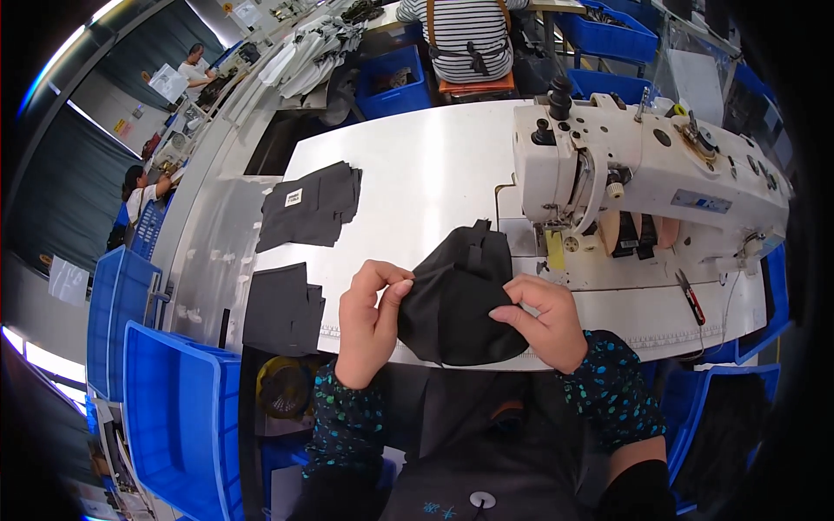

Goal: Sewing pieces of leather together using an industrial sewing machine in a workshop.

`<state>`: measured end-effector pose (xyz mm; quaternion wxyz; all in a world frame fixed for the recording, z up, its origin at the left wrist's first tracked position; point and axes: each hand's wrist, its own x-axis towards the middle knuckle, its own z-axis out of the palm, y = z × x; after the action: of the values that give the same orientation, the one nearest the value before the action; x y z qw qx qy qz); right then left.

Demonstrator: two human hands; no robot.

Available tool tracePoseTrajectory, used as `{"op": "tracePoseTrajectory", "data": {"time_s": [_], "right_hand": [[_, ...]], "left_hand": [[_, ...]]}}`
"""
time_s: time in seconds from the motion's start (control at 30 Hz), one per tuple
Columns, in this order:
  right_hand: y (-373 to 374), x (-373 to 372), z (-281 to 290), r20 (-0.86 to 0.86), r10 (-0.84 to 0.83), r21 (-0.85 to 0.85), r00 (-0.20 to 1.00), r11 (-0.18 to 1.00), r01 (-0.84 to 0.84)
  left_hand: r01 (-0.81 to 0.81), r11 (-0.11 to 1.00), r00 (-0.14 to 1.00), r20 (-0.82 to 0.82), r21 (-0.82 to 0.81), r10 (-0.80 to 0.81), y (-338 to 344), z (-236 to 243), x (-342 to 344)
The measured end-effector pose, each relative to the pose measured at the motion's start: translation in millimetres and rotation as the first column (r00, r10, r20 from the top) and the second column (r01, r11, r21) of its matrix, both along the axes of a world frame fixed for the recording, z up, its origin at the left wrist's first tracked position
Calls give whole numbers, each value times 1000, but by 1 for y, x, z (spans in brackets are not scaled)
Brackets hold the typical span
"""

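Observation:
Between my two hands hangs a black fabric piece (465, 317), with a short strap sticking up at its far edge. My left hand (369, 317) pinches its left edge between thumb and fingers. On the other side, my right hand (547, 319) grips the right edge the same way. The cloth is held over the front edge of the white sewing table (391, 191). Just beyond my right hand stands a white sewing machine (643, 165), its needle area apart from the cloth. Two stacks of dark cut fabric lie at left: a far stack (308, 208) with a white label and a near stack (282, 311).
Red-handled thread snips (691, 297) lie right of the machine. Blue bins stand at the left (182, 417) and lower right (695, 417). Beyond the table, a person in a striped top (469, 39) sits near a pile of pale fabric (313, 56). Two other people work at far left.

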<state>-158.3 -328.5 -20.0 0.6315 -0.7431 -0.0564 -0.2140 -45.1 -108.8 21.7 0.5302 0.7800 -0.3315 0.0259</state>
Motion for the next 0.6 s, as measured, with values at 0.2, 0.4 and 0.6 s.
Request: {"op": "tracePoseTrajectory", "data": {"time_s": [0.2,0.4,0.6], "right_hand": [[6,-9,2,67,-117,-269,991,954,131],[7,-14,5,-12,-103,-286,995,953,95],[1,-8,22,-1,-91,-244,996,966,88]], "left_hand": [[79,990,982,-165,-116,-98,-12,1,-7],[49,998,997,-54,36,-47,-16,-6,-4],[98,988,991,79,118,-107,-18,-11,-8]]}}
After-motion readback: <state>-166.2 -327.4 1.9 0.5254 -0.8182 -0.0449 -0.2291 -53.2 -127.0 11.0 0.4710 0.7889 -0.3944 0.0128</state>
